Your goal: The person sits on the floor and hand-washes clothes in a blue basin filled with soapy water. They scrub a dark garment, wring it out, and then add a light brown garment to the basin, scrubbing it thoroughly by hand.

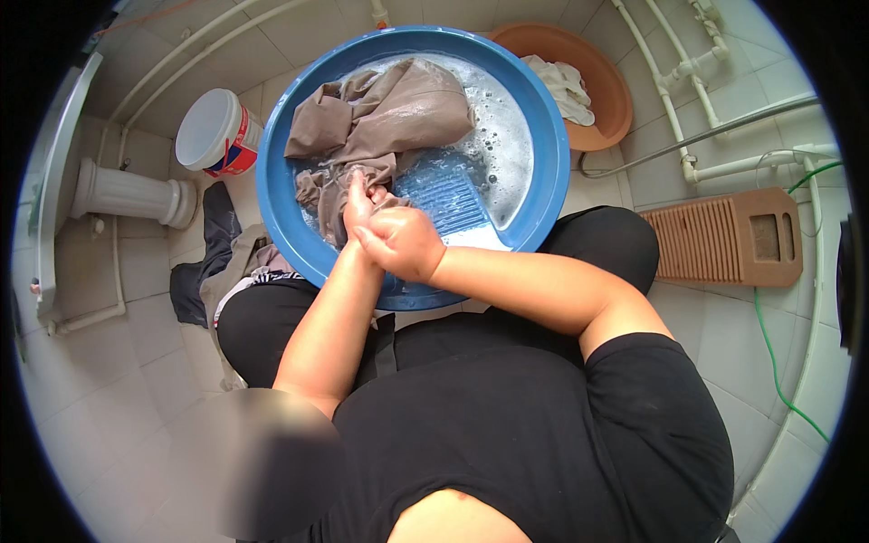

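Observation:
A large blue basin (549, 181) of sudsy water sits before my legs, with a ribbed blue washboard surface (444, 195) partly under water at its near side. A wet brown garment (403, 109) is heaped over the basin's left and far part. My left hand (360, 208) is closed on a bunched part of this garment at the near left. Just to the right, my right hand (405, 242) is curled into a fist against my left wrist. A fold of the garment runs to the top of that fist; its fingertips are hidden.
To the left stand a white bucket (206, 129) and a white pedestal (136, 195); clothes (220, 231) lie beside my left knee. A brown washboard (720, 237) lies right. An orange-brown basin (615, 100) holds white cloth (561, 89). Pipes (665, 81) line the wall.

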`<state>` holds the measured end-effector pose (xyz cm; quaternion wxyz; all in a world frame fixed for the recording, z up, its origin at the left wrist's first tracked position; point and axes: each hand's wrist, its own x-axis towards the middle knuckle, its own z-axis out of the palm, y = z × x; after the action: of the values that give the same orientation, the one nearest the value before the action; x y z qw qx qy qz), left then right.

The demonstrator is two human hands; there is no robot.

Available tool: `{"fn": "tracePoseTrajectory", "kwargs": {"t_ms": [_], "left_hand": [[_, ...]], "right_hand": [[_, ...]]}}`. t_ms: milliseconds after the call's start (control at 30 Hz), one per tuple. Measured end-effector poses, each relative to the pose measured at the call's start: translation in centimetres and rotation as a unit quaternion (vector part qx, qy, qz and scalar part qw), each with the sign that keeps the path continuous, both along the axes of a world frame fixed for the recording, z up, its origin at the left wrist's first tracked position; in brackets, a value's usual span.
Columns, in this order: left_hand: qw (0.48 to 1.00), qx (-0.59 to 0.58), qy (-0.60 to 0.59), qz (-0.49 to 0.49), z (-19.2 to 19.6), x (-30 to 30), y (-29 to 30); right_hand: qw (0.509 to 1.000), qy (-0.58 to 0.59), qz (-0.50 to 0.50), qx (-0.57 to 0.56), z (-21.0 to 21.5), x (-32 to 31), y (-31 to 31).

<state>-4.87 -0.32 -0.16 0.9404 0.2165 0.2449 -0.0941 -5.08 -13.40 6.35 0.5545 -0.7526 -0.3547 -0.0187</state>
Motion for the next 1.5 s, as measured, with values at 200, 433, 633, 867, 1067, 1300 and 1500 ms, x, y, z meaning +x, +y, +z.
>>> {"fn": "tracePoseTrajectory", "kwargs": {"t_ms": [200,433,633,867,1067,1300,1500], "left_hand": [[0.978,0.085,0.088,0.169,5.4,0.6,-6.9],[0.970,0.154,0.108,0.152,5.4,-0.4,-4.8],[0.970,0.180,0.055,0.151,4.7,-0.4,-4.2],[0.952,0.168,0.091,0.241,6.1,0.4,-7.9],[0.969,0.193,0.040,0.148,2.6,-0.2,-2.1],[0.974,0.112,0.031,0.195,6.5,0.9,-5.1],[0.957,-0.014,-0.125,0.263,10.0,0.5,3.3]], "right_hand": [[0.974,0.204,-0.097,-0.025,-2.0,4.8,-0.8],[0.981,0.183,-0.044,0.039,-0.8,1.9,0.3],[0.972,0.222,-0.079,0.002,0.3,1.6,0.2],[0.945,0.291,-0.137,0.050,-1.9,4.3,-0.6],[0.960,0.269,-0.049,0.057,1.4,-0.3,0.3],[0.963,0.244,-0.111,-0.023,-1.9,5.9,-1.4],[0.916,0.157,0.151,-0.338,1.2,7.2,-2.9]]}}
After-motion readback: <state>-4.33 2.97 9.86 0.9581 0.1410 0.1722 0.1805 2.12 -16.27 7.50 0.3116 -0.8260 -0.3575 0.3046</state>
